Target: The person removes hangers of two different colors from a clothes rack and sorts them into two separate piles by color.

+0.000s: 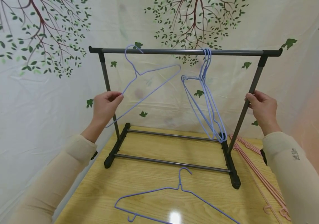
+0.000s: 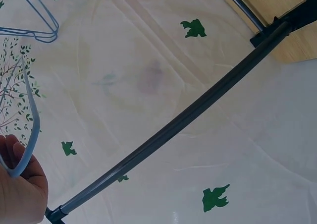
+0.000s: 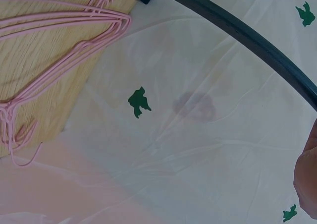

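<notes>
In the head view my left hand (image 1: 106,104) pinches a blue wire hanger (image 1: 159,68) at its left shoulder between thumb and fingers. The hanger is tilted, and its hook overlaps the top bar (image 1: 165,51) of a dark metal rack. My right hand (image 1: 264,109) grips the rack's right upright (image 1: 240,121) about midway up. Several blue hangers (image 1: 203,77) hang bunched on the bar, right of centre. In the left wrist view part of my left hand (image 2: 25,194) shows with the hanger's bent end (image 2: 34,125). Only an edge of my right hand (image 3: 306,174) appears in the right wrist view.
Another blue hanger (image 1: 180,187) lies flat on the wooden table (image 1: 148,177) before the rack. Pink hangers (image 1: 260,174) lie at the table's right side, beside the rack's foot (image 1: 235,183). A light, leaf-printed cloth (image 1: 154,28) hangs close behind and around the table.
</notes>
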Motion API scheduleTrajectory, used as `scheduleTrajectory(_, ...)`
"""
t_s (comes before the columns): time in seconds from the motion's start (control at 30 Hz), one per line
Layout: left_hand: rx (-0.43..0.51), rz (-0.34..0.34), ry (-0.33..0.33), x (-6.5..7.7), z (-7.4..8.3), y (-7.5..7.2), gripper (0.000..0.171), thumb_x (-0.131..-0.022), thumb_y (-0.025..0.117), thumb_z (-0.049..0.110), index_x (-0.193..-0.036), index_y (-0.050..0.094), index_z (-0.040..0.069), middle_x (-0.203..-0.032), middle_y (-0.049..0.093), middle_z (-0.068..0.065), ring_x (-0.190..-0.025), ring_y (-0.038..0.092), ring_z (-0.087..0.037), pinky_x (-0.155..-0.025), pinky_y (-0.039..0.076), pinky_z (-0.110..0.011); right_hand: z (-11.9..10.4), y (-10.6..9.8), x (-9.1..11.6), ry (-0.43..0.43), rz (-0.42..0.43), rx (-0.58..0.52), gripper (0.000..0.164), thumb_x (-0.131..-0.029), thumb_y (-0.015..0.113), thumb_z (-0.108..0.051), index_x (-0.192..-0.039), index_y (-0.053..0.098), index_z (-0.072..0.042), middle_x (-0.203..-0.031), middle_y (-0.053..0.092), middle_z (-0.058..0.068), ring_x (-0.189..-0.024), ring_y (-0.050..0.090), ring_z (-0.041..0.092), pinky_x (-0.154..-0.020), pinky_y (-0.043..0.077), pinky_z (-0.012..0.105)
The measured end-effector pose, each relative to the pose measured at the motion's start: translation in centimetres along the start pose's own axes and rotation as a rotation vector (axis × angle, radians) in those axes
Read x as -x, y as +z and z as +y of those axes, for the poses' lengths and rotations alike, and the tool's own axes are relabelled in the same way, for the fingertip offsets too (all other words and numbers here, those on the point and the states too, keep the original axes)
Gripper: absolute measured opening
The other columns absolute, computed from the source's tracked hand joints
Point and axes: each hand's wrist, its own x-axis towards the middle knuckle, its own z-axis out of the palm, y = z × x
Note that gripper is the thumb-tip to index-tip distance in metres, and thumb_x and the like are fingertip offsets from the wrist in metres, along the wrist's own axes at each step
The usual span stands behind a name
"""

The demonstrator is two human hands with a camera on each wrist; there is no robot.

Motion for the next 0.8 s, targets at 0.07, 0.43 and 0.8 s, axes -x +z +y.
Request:
scheduleTrajectory(0.07, -0.003, -0.006, 0.007, 0.3, -0.4, -0.2, 0.022, -0.093, 0.070, 0.019, -0.100, 0.076, -0.001, -0.085, 0.070, -0.009, -0.069, 0.057, -0.010, -0.060, 0.044, -0.021, 0.0, 0.0, 0.0, 0.000, 0.000, -0.001, 0.055, -0.095, 0.061, -0.042, -0.141, 0.057, -0.011, -0.111, 0.065, -0.009, -0.096, 0.065, 0.001, -0.086, 0.050, 0.017)
scheduleTrajectory(0.43, -0.016, -0.165, -0.036, 2.3, -2.6, -0.7, 0.024, -0.094, 0.070, 0.022, -0.103, 0.076, 0.000, -0.089, 0.072, -0.008, -0.075, 0.060, -0.012, -0.064, 0.047, -0.022, 0.0, 0.1, 0.0, 0.012, -0.005, 0.016, 0.057, -0.095, 0.060, -0.044, -0.142, 0.056, -0.013, -0.117, 0.064, -0.005, -0.099, 0.064, 0.002, -0.091, 0.048, 0.021)
scheduleTrajectory(0.8, -0.051, -0.348, -0.098, 4.5, -4.9, 0.4, 0.025, -0.096, 0.067, 0.022, -0.106, 0.075, 0.000, -0.098, 0.074, -0.013, -0.087, 0.066, -0.024, -0.071, 0.051, -0.027, 0.1, 0.1, 0.0, 0.009, -0.002, 0.021, 0.056, -0.096, 0.060, -0.044, -0.143, 0.056, -0.013, -0.117, 0.064, -0.005, -0.099, 0.064, 0.001, -0.089, 0.049, 0.020)
